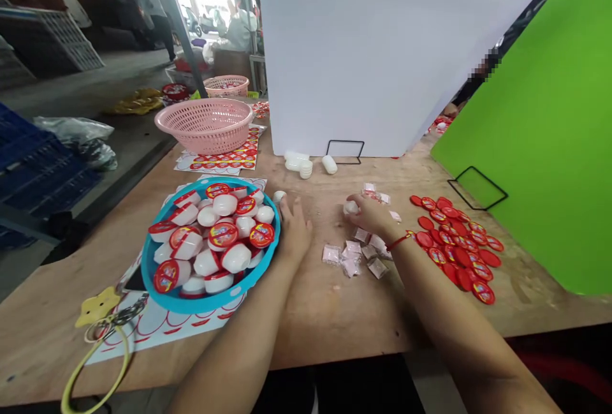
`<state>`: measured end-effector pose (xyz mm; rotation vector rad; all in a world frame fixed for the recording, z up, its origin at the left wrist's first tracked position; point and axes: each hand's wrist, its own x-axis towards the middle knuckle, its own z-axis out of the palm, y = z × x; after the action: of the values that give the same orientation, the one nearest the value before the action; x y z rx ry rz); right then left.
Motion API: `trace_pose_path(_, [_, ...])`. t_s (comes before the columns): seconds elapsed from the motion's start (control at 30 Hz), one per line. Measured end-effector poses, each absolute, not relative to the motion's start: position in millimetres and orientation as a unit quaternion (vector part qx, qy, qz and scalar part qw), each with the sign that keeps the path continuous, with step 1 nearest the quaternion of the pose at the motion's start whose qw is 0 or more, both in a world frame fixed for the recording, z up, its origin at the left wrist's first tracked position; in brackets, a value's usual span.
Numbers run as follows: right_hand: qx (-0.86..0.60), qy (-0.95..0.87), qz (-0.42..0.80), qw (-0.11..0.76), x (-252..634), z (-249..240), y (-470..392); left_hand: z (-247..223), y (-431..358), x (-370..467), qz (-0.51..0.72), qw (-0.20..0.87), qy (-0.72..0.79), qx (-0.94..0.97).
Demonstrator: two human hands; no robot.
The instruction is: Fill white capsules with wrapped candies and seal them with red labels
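Observation:
Just right of the blue basin (149, 254), my left hand (295, 232) rests low over the wooden table with its fingers apart. A small white cup (280, 196) lies at its fingertips; whether they touch, I cannot tell. My right hand (371, 214) pinches another white cup (351, 208) above the table. Small clear packets (352, 251) with pinkish contents lie in front of and behind that hand. To its right spreads a pile of round red lids (459, 245). White capsules with red lids (222, 233) fill the basin.
Several white cups (306, 168), some nested, lie by a tall white board (354, 50) on a wire stand. A green board (545, 146) stands at right. A pink basket (205, 125) sits on printed sheets at back left. A yellow strap (119, 363) hangs near the front edge.

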<state>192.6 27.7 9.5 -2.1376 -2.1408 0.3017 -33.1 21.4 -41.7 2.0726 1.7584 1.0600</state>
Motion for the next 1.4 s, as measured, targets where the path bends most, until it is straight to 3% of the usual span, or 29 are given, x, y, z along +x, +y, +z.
trace_pose_path(0.2, [-0.538,-0.819,0.180,0.092,158,9,20,-49,36,-35,0.397,0.087,0.584,0.703])
trace_pose_path(0.37, [-0.503,-0.832,0.215,0.087,153,7,17,-54,41,-36,0.393,0.064,0.590,0.702])
trace_pose_path(0.57, [-0.501,-0.785,0.231,0.281,157,-4,6,-43,38,-41,0.400,0.066,0.566,0.718])
trace_pose_path(0.67, [-0.510,-0.732,0.243,0.381,151,-8,2,-28,30,-40,0.456,0.153,0.510,0.713])
trace_pose_path(0.73, [-0.503,-0.720,0.268,0.397,148,-10,0,-21,24,-36,0.501,0.245,0.466,0.686])
trace_pose_path(0.93, [-0.488,-0.791,0.195,0.315,146,-16,1,-25,18,-25,0.552,0.463,0.424,0.549])
trace_pose_path(1.03, [-0.498,-0.785,0.190,0.316,145,-19,1,-23,17,-25,0.547,0.568,0.397,0.470])
trace_pose_path(1.27, [-0.510,-0.738,0.222,0.382,148,-24,2,-5,5,-33,0.543,0.482,0.408,0.554])
trace_pose_path(1.4, [-0.510,-0.673,0.248,0.475,149,-23,2,-7,7,-37,0.512,0.460,0.468,0.554])
